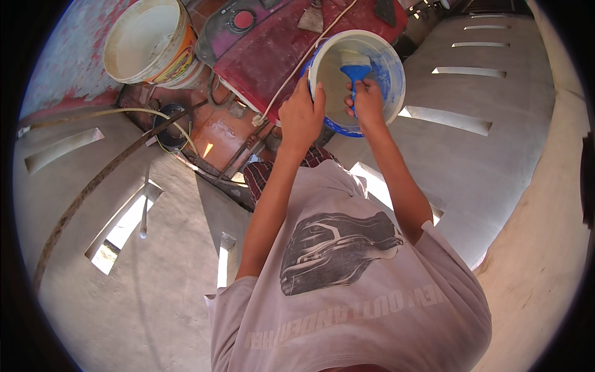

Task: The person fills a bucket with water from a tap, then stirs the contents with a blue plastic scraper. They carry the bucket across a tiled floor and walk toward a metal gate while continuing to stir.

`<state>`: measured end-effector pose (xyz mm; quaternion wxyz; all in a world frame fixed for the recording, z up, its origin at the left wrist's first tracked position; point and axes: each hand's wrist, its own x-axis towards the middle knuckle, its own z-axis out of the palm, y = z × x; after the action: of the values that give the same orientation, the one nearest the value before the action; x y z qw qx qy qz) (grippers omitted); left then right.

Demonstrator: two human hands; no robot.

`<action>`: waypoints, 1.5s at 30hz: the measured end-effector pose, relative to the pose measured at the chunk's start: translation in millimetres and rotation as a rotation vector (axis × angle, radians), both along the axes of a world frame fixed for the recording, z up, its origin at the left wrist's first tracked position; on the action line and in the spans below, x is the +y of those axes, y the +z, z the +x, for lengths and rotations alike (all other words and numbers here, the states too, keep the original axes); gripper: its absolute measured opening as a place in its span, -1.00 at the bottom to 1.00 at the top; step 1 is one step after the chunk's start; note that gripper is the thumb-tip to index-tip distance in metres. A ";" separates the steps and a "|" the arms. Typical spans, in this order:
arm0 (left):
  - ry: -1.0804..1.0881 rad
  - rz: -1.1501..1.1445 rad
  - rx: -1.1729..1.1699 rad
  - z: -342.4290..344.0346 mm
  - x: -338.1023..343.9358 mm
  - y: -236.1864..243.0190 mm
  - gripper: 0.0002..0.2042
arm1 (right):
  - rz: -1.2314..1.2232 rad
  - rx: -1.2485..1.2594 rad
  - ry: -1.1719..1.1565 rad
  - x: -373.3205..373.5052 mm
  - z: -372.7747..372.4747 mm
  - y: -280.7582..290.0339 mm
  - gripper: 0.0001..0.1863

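Head view: left hand [300, 119] clasps the bucket [394, 84], right hand [367, 104] grips the brush [355, 70]; a slack left hold could tip the bucket.

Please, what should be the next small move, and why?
Probably wipe the brush along the inside of the bucket: the right hand grips the brush with its bristles inside, and the left hand holds the bucket.
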<state>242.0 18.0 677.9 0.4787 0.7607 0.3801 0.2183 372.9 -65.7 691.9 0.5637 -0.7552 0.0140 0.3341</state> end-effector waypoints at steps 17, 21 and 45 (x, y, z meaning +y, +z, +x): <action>-0.062 -0.852 -0.232 -7.7 -0.9 8.1 -0.28 | -0.725 -0.909 0.886 -17.5 41.0 17.5 -0.72; -0.181 -0.982 -0.284 -16.7 0.2 14.7 -0.18 | -0.517 -1.184 0.833 -13.8 57.1 38.3 -0.71; 0.218 -0.981 -0.452 -151.2 -77.3 68.3 -0.51 | -0.020 -0.902 0.716 -12.1 -75.9 130.8 -0.75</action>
<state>90.8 -59.4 746.3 0.8215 0.3386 0.4016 0.2219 297.0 -77.7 822.7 0.3587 -0.7859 -0.4811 0.1489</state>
